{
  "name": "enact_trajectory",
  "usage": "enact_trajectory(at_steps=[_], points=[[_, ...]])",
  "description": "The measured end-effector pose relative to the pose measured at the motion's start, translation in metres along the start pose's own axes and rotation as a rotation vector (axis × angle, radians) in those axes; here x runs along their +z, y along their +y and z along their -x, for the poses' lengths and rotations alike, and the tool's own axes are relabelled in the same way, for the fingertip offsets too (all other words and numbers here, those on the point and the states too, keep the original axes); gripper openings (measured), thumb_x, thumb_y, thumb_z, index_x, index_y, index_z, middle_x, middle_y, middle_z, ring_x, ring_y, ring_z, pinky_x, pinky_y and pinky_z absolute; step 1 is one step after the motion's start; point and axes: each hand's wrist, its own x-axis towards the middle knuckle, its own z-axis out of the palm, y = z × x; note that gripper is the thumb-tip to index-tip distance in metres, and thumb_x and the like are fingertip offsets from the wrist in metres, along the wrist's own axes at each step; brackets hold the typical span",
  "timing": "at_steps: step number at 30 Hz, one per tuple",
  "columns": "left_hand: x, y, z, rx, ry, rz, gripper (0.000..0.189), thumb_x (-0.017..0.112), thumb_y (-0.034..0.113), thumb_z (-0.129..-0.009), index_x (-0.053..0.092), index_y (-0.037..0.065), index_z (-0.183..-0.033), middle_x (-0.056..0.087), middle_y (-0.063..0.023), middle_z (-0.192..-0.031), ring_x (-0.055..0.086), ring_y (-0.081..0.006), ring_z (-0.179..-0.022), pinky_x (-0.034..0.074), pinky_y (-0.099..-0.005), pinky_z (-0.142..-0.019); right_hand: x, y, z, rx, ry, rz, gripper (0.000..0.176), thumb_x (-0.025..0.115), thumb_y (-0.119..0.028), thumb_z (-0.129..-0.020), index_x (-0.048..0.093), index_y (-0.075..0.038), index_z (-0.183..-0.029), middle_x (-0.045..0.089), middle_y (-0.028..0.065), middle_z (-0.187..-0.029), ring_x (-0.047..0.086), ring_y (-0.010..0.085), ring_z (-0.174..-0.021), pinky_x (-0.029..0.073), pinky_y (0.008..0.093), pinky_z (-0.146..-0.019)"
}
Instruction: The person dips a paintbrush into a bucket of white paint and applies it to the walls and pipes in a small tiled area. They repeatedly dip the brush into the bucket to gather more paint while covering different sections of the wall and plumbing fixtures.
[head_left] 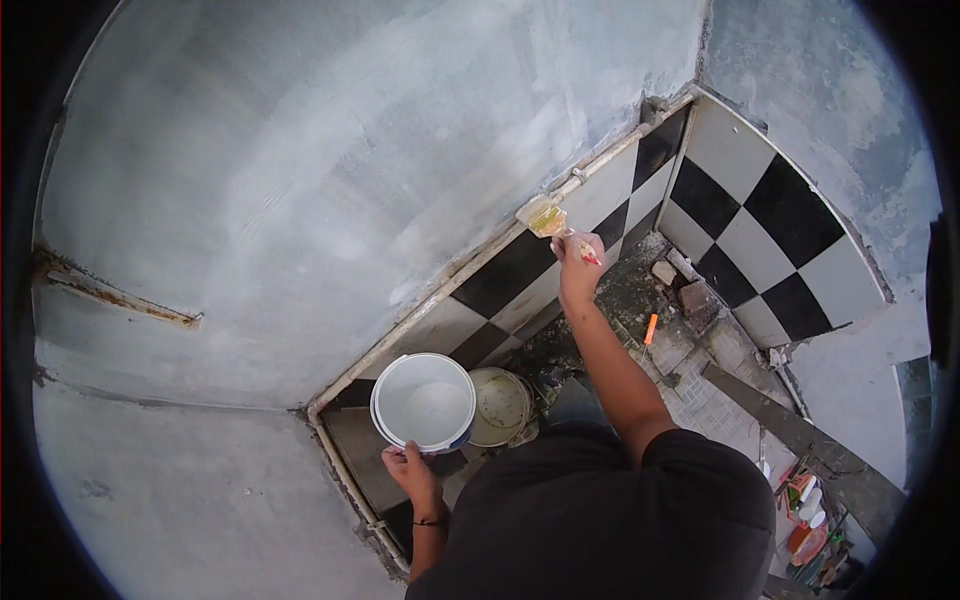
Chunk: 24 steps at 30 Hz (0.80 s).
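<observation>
My right hand [579, 268] is closed around the handle of a paintbrush [547, 217], whose wide bristles meet the pipe [480, 258] running along the top of the checkered tiles. Lower down, my left hand [411, 470] grips the near rim of a white bucket [424, 402]. Whitish material shows in the bottom of this bucket. Just right of it and partly hidden behind it is a second, dirtier bucket [500, 406]. Above the pipe rises the patchy grey-white wall [330, 180].
An orange-handled tool [651, 329] lies on the dirty floor near broken bricks [697, 299]. A long plank [790, 415] stretches across the right side. Assorted colourful items [808, 520] are piled at the lower right. A rusty bar [120, 290] sticks out along the left wall.
</observation>
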Motion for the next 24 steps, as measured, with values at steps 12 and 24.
enact_trajectory(at_steps=[12, 24], points=[[-0.001, 0.004, -0.005, -0.003, -0.009, -0.015, 0.017, 0.053, 0.007, -0.093, 0.037, 0.008, -0.099, 0.054, -0.0074, -0.094, 0.058, -0.0134, -0.076, 0.053, -0.028, -0.06, 0.016, 0.053, 0.103, 0.092, -0.476, 0.231, 0.005, 0.058, -0.004, -0.091, 0.054, -0.004, -0.087, 0.06, 0.0064, -0.08, 0.062, 0.014, -0.074, 0.056, 0.0284, -0.067], [-0.009, 0.002, -0.009, -0.048, 0.022, -0.036, 0.018, 0.053, 0.008, -0.093, 0.037, 0.007, -0.102, 0.054, -0.0082, -0.097, 0.058, -0.0136, -0.079, 0.053, -0.0272, -0.059, -0.015, -0.01, -0.105, -0.167, -0.002, 0.102, 0.006, 0.06, -0.004, -0.088, 0.057, -0.003, -0.084, 0.062, 0.0066, -0.078, 0.061, 0.0131, -0.064, 0.053, 0.0256, -0.06]])
